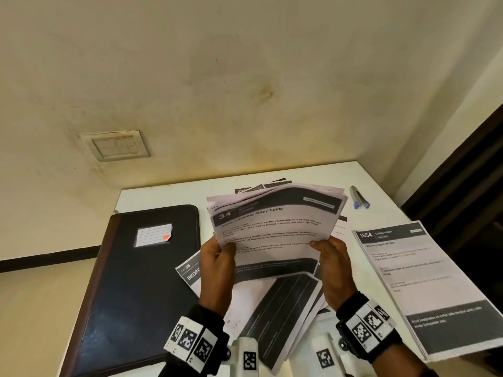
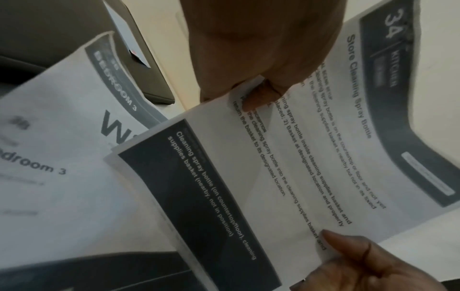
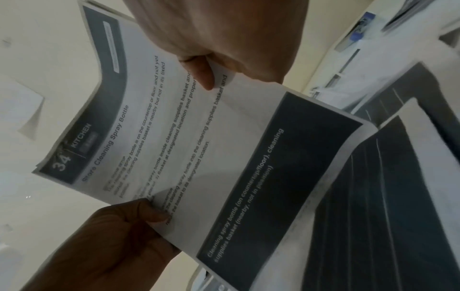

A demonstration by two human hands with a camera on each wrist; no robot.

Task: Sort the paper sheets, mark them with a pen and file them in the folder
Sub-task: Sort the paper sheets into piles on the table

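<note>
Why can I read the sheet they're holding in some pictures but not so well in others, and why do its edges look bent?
Head view: the held stack of sheets is smaller, its fine print smeared. Left wrist view: close, so the top sheet reads well, while the bedroom sheet behind blurs. Right wrist view: dimmer, the wide lens bowing the header; the right hand looms pale and soft.
</note>
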